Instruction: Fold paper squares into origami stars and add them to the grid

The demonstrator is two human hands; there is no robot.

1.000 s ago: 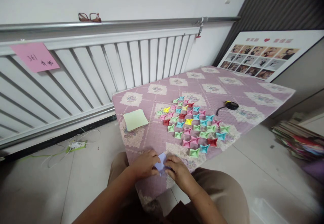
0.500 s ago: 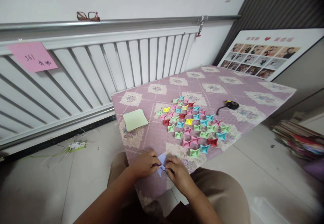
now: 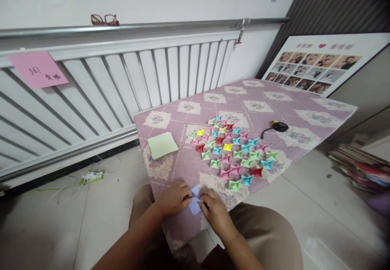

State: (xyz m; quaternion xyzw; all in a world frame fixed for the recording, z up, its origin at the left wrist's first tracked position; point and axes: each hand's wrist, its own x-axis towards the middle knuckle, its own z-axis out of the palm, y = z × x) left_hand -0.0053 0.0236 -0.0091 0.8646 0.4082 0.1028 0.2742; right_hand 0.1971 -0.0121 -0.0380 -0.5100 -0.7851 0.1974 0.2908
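Paper (image 3: 194,203) is lying at the near corner of the worktop (image 3: 183,168), between your two hands. It is showing purple, with a pointed flap at its near end and another corner poking out at the far end. Your left hand (image 3: 176,199) is curling over its left edge, fingers bent and closing on it. Your right hand (image 3: 215,209) is gripping the right edge between thumb and fingers. Your hands are staying apart from each other, with only the purple between them, and your fingertips are hiding part of the folds. Beyond your right hand, rows of small folded pieces (image 3: 227,147) are standing in green, pink, blue, red and yellow. A stack of pale green sheets (image 3: 162,144) is lying beyond your left hand, near the left edge. Farther right, a black object (image 3: 279,126) with a yellow part and a strap is resting well apart from your hands. A photo board (image 3: 317,64) is leaning at the far right, and a radiator (image 3: 179,75) is running behind the worktop.
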